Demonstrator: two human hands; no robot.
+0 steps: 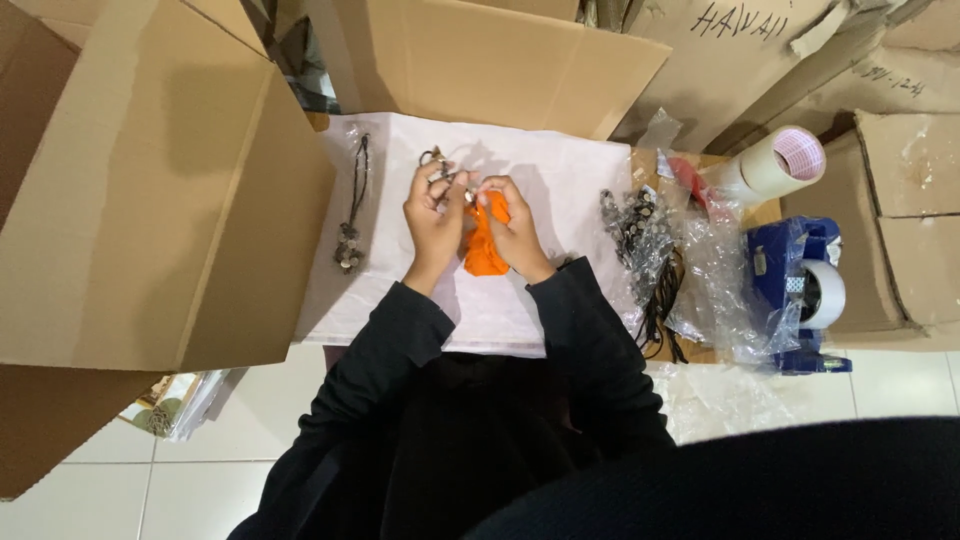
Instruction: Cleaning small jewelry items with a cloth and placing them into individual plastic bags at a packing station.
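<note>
Orange cloth, a small crumpled piece (484, 245), sits between our two hands at the middle of the white paper sheet (560, 190) that covers the work surface. Our right hand (516, 232) is closed around the top of this cloth, fingers bent and pinching it. Our left hand (434, 222) is also closed, and it holds a small dark metal trinket with loops (437, 165) just above the cloth — the two things nearly touch at our fingertips.

We judge that the step in hand is the joining or wrapping of the trinket with the cloth; whether the metal piece is already inside the cloth we cannot tell. The next move probably calls for a fine grip with both thumbs, so that the small piece does not slip out.

On the paper to the left lies a dark cord with a metal pendant (351, 225), well apart from our hands. To the right we see a heap of similar metal pendants on cords (634, 232), crumpled clear plastic bags (712, 270), a blue tape dispenser (800, 285) and a pale roll of tape (783, 160). Brown cardboard boxes (150, 200) stand around.
</note>
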